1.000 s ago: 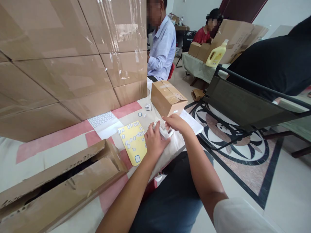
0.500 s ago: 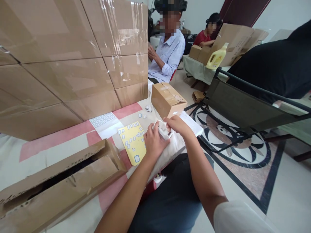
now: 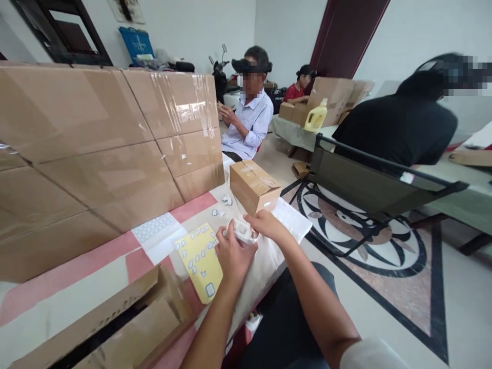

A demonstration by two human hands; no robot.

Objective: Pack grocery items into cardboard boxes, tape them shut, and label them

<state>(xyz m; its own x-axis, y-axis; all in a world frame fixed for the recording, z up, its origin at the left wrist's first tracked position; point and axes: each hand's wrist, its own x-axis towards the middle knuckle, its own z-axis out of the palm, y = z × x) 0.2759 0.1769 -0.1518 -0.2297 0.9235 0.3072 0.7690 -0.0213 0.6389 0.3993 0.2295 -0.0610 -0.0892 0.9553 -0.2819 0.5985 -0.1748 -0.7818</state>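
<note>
Table (image 3: 61, 300): pink-and-white cloth (image 3: 34, 300)
Back: stacked, taped cartons (image 3: 115, 148)
Front left: long box (image 3: 142, 328), its top gaping
Middle: yellow sheet (image 3: 197, 279) with small printed shapes; patterned white sheet (image 3: 156, 236) just beside it
Far end: small carton (image 3: 251, 192), paper scraps (image 3: 227, 199) near it

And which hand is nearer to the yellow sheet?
Left. The left hand is just right of the yellow sheet; the right hand is farther right, at the white device.
</note>
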